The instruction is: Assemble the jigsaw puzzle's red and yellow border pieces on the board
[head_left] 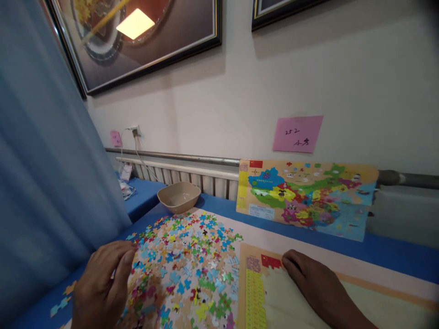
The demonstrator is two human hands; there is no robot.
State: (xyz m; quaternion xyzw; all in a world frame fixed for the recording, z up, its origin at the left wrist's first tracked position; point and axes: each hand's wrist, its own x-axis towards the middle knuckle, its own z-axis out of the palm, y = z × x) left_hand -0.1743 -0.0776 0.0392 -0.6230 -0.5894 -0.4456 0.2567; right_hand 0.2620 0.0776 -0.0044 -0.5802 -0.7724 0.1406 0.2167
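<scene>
Many small, colorful jigsaw pieces point(185, 267) lie spread in a heap on a pale sheet. At the heap's left edge hovers or rests my left hand point(103, 278), loosely bent, with a gap between thumb and fingers and nothing visible in it. My right hand point(313, 278) is over the top edge of the puzzle board point(291, 297), its thumb and forefinger pressed together beside the red flag corner point(270, 261). Whatever those fingers hold, if anything, is hidden. Assembled flag and yellow-strip pieces point(254, 292) line the board's left side; its middle shows bare cream backing.
A printed map picture point(302, 196) leans against the wall rail behind the board. A beige basin point(179, 197) stands beyond the heap. Several stray pieces point(61, 306) lie at the left on the blue surface. A blue curtain point(51, 160) hangs at the left.
</scene>
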